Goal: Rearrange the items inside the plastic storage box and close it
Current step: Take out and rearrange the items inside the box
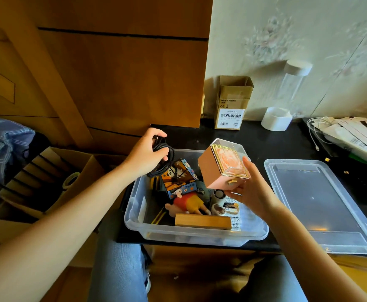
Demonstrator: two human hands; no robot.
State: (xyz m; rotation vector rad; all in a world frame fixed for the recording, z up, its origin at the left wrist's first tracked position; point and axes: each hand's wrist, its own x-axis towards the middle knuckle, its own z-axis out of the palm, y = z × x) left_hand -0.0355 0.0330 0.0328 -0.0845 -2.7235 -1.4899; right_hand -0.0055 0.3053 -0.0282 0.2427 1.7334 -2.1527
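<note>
Below both hands, the storage box (196,233) is clear glossy plastic. Right of the right hand (251,188), its lid (321,203) looks the same; the tabletop (254,136) is matt black.

Storage box (134,216) open on top, interior crowded by picture cube (179,178), toy figure (189,203), wooden block (203,221), lid (321,205) lying beside it

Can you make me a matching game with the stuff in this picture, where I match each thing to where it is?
Things:
1. black cable
2. pink box
3. clear lid
4. wooden block

Places:
A. lying flat on the black table, right of the storage box
B. held in the left hand
C. inside the storage box, near its front wall
D. held up in the right hand

Pairs: 1-B, 2-D, 3-A, 4-C
</note>
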